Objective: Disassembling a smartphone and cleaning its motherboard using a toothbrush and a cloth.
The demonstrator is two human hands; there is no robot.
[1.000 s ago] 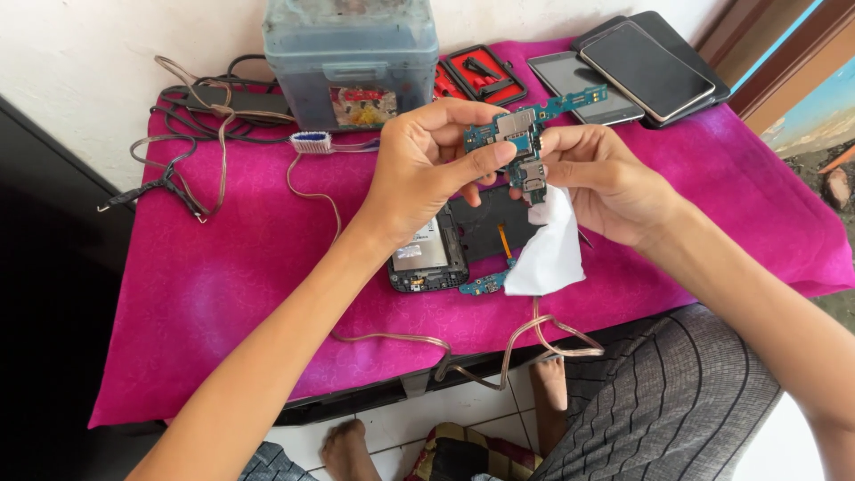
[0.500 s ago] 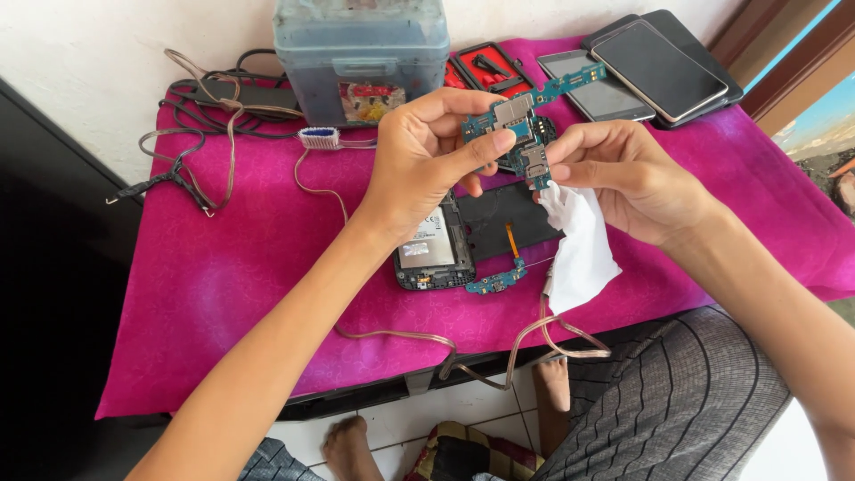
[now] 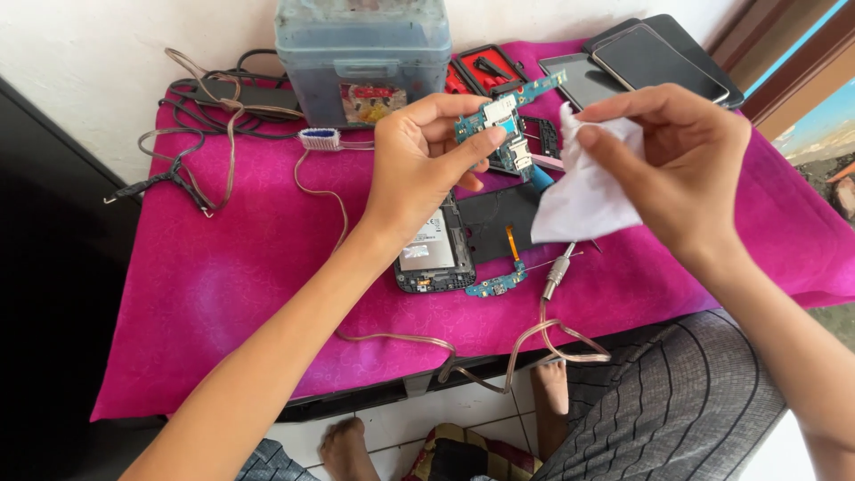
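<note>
Left hand (image 3: 419, 165) pinches blue phone circuit board (image 3: 503, 125) above pink cloth (image 3: 240, 267); right hand (image 3: 686, 151), at 3 o'clock, grips white tissue (image 3: 583, 196). Opened phone (image 3: 436, 249) at 6 o'clock.

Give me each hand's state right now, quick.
Left hand: closed on a small blue-green circuit board, pinched by thumb and fingers.
Right hand: closed on a crumpled white tissue.
</note>
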